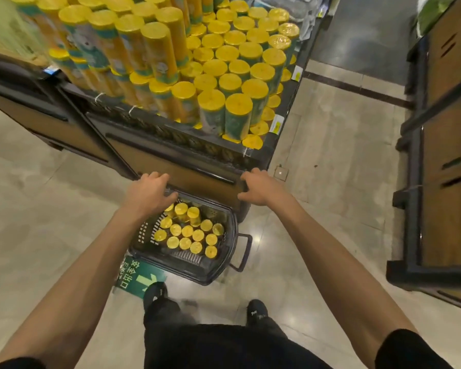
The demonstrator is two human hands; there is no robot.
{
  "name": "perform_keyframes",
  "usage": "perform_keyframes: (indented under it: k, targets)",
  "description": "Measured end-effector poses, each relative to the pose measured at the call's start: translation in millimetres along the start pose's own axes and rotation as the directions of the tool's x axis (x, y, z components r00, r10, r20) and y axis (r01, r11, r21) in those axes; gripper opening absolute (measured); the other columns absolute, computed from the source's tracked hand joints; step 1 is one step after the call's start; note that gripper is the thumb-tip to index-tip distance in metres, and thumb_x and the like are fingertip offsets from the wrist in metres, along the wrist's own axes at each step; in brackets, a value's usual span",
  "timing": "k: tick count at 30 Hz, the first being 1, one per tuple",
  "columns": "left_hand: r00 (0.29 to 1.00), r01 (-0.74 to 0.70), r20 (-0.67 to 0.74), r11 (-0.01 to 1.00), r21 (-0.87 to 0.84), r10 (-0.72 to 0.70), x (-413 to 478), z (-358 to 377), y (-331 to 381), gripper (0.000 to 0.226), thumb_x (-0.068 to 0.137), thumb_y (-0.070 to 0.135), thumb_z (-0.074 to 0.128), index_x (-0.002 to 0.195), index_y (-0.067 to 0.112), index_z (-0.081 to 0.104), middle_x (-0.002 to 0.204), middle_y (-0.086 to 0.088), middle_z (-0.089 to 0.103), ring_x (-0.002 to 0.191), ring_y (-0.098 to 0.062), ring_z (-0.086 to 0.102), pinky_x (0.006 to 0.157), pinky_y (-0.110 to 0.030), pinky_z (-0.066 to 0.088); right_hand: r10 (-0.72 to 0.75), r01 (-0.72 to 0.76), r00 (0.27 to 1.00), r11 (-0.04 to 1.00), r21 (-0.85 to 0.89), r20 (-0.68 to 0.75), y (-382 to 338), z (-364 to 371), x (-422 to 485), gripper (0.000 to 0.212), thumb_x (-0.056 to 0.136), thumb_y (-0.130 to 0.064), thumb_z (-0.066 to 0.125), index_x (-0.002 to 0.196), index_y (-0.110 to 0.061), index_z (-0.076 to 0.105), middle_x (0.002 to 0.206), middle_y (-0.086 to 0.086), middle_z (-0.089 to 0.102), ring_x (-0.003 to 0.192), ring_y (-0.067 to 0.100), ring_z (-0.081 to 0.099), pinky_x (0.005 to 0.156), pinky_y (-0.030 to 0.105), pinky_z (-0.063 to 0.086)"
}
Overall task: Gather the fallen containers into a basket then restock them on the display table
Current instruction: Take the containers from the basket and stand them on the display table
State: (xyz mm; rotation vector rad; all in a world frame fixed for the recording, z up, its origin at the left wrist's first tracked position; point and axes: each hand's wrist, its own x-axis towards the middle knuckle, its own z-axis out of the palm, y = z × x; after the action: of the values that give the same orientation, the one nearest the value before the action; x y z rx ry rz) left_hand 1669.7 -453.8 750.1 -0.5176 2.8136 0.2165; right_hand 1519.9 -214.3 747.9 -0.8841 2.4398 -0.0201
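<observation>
Both my arms reach out over the floor (330, 161) in front of the desk (171, 135). My left hand (149, 194) hangs palm down over the far left corner of the basket (197, 270). Its fingers (168, 199) are loosely bent and a little spread, with nothing in them. I cannot tell whether they touch the rim beneath. My right hand (261, 187) is to the right of the basket and beyond it, just in front of the wooden base of the desk. Its fingers (246, 194) are loosely curled and also hold nothing.

The basket is dark plastic and stands on the floor between my hands and my feet, close against the near side of the desk. One handle (244, 251) is folded down on its right side. Inside it, the containers (187, 231) stand upright in close rows with their yellow lids up, and a few at the far end sit higher than the rest.

On the desk, the stacked containers (238, 67) are packed lid to lid across the right and far part, with a taller pile at the left. Yellow price tags (277, 125) hang on its right edge.

A green floor sign (137, 275) with an arrow lies under the basket's near left corner, by my left shoe (155, 291). My right shoe (256, 311) is nearer. Another wooden fixture (442, 209) stands well to the right.
</observation>
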Motion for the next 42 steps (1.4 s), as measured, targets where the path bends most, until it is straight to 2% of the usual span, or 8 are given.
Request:
perform_keyframes:
  k: [5,10,16,20,25,30,34,42]
  targets:
    - [0.992,-0.108,0.069,0.994,0.016,0.107,11.1,12.8,-89.7,0.046,0.09,0.05,0.056,0.119,0.015,0.06,0.118,-0.014,0.064,0.106,-0.035,0.059,0.085,-0.042,0.051,0.125,-0.127,0.992,0.988,0.091,0.026,-73.3,30.9,24.0,0.056,0.091,-0.042,0.06,0.137,-0.014,0.047,0.132,0.014,0.047,0.121,0.035,0.046,0.097,0.046,0.045]
    - [0.971,-0.182,0.15,0.982,-0.053,0.188,21.1,25.8,-140.3,0.046,0.089,0.04,0.06,0.126,0.012,0.056,0.12,-0.018,0.06,0.113,-0.037,0.056,0.089,-0.045,0.048,0.227,-0.237,0.971,0.956,0.174,0.077,-128.8,66.0,44.2,0.056,0.091,-0.044,0.06,0.137,-0.014,0.049,0.134,0.015,0.048,0.124,0.035,0.046,0.099,0.045,0.046]
    - [0.967,-0.142,0.193,0.979,-0.143,0.169,44.8,71.2,-190.9,0.05,0.09,0.034,0.06,0.134,0.012,0.05,0.117,-0.021,0.059,0.111,-0.041,0.055,0.087,-0.048,0.051,0.274,-0.301,0.951,0.925,0.232,0.14,-171.0,116.6,81.0,0.05,0.088,-0.039,0.061,0.127,-0.008,0.054,0.124,0.019,0.053,0.115,0.038,0.052,0.088,0.042,0.048]
    - [0.958,-0.108,0.246,0.981,-0.159,0.145,80.9,119.3,-211.5,0.047,0.09,0.034,0.06,0.129,0.009,0.053,0.118,-0.02,0.057,0.112,-0.041,0.054,0.083,-0.048,0.05,0.282,-0.314,0.945,0.924,0.22,0.167,-172.1,158.8,121.7,0.055,0.091,-0.041,0.061,0.133,-0.008,0.05,0.131,0.019,0.05,0.12,0.038,0.049,0.094,0.046,0.047]
    - [0.959,-0.073,0.255,0.978,-0.197,0.123,131.7,191.1,-229.2,0.046,0.09,0.032,0.06,0.129,0.008,0.053,0.119,-0.021,0.057,0.11,-0.041,0.056,0.087,-0.047,0.049,0.291,-0.322,0.943,0.921,0.221,0.16,-165.8,216.8,182.9,0.05,0.09,-0.034,0.062,0.13,-0.005,0.051,0.128,0.022,0.05,0.119,0.041,0.049,0.092,0.045,0.047]
    - [0.941,-0.089,0.296,0.963,-0.255,0.165,176.2,275.5,-228.0,0.048,0.09,0.032,0.061,0.13,0.007,0.052,0.128,-0.021,0.053,0.117,-0.039,0.053,0.097,-0.047,0.047,0.306,-0.351,0.933,0.893,0.281,0.191,-155.3,296.5,239.4,0.053,0.089,-0.036,0.063,0.132,-0.007,0.05,0.128,0.021,0.05,0.119,0.042,0.05,0.094,0.045,0.048]
    - [0.947,-0.1,0.274,0.965,-0.241,0.167,208.2,350.6,-231.3,0.054,0.09,0.033,0.062,0.134,0.007,0.047,0.134,-0.021,0.049,0.122,-0.039,0.05,0.102,-0.045,0.043,0.346,-0.371,0.928,0.878,0.301,0.137,-141.0,359.0,279.8,0.056,0.09,-0.04,0.064,0.131,-0.006,0.048,0.128,0.021,0.049,0.116,0.041,0.051,0.092,0.046,0.049]
    - [0.961,-0.127,0.212,0.962,-0.242,0.18,266.9,459.2,-243.1,0.064,0.09,0.033,0.065,0.141,0.009,0.036,0.136,-0.02,0.04,0.122,-0.042,0.047,0.1,-0.051,0.041,0.448,-0.419,0.894,0.818,0.394,0.02,-123.0,454.5,356.4,0.07,0.09,-0.039,0.065,0.142,-0.004,0.036,0.141,0.019,0.04,0.129,0.038,0.042,0.102,0.05,0.043]
